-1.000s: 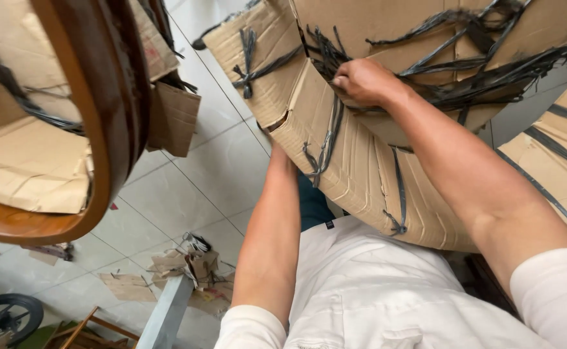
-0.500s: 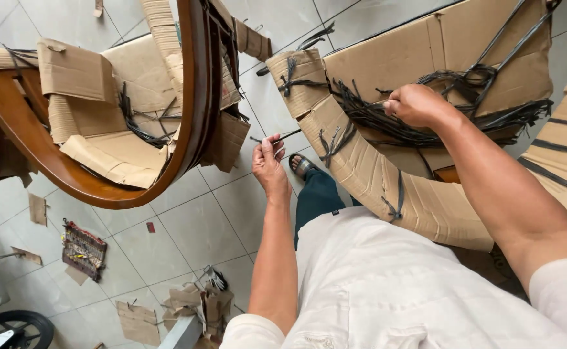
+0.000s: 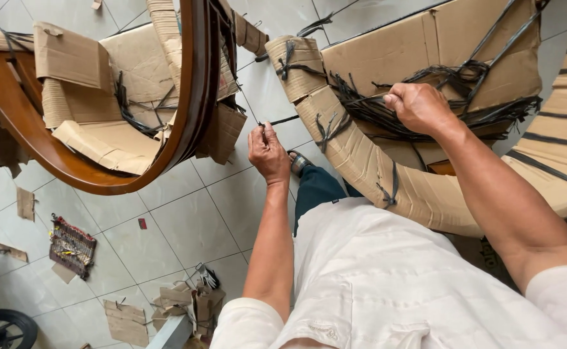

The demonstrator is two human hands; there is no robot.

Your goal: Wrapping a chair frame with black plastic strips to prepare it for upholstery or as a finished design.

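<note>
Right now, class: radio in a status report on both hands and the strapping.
Left hand pinching black strap end. Right hand fisted on strap bundle over cardboard-wrapped curved piece. Nothing obstructing.

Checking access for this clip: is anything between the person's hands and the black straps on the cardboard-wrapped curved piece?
Nothing visible does. The right hand is closed directly on the bundle of black straps over the cardboard-wrapped curved piece. The left hand pinches one loose strap end, with only tiled floor beneath.
</note>
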